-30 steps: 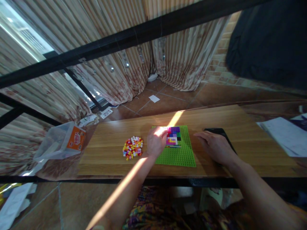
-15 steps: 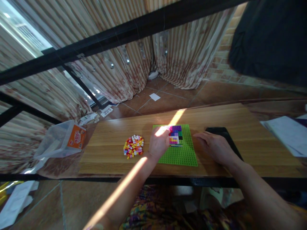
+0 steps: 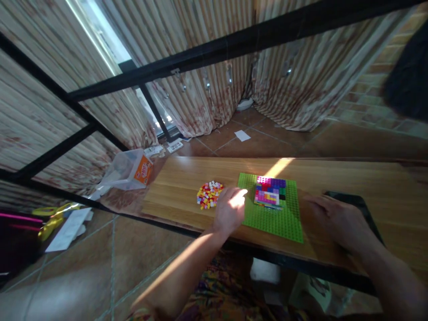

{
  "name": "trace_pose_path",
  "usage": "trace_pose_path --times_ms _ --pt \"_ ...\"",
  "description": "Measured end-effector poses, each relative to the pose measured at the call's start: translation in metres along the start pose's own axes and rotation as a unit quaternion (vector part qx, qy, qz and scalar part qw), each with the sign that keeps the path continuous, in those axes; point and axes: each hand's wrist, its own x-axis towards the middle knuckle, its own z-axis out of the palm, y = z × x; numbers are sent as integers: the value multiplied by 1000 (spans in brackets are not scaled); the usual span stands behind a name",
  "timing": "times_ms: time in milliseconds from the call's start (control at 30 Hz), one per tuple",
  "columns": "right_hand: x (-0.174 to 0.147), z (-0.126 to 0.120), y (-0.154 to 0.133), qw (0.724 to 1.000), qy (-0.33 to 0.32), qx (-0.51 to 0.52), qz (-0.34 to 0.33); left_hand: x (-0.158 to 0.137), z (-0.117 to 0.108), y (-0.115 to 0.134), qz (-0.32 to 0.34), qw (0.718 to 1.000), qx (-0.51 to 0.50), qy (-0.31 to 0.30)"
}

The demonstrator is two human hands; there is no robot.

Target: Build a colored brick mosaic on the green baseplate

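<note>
Fingers of left hand point(image 3: 230, 211) and right hand point(image 3: 341, 221) curl, grasp unclear — pinching loose bricks point(image 3: 208, 195) singly, by the sides, should aid alignment.

The left hand point(image 3: 230, 209) is between loose bricks point(image 3: 209, 195) and the brick build point(image 3: 268, 192) on the green baseplate point(image 3: 284, 224).

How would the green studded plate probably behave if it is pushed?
The green plate looks thin and flat, so it would probably slide rather than tip. The coloured bricks built toward its far edge likely make that side heavier.
</note>
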Motion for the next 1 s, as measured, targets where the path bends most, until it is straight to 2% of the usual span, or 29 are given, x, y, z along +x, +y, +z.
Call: trace_pose_path --times_ms 67,200,367,633,833,1000 --pt "-1 1 1 1000 14 -5 -3 -19 -13 -17 -35 999 24 8" --pt "-3 4 2 1000 15 -24 -6 -48 -44 -57 -153 985 76 14" --pt "-2 8 0 1000 -21 -9 -13 -63 -62 -88 -186 977 98 -24" --pt "-5 12 3 999 -10 -36 -31 -61 -53 -95 -177 977 106 -47" --pt "-6 14 5 998 1 -39 -39 -51 -56 -97 -190 973 109 -79" --pt "-4 13 3 998 -1 -25 -49 -43 -57 -102 -172 973 111 -103"
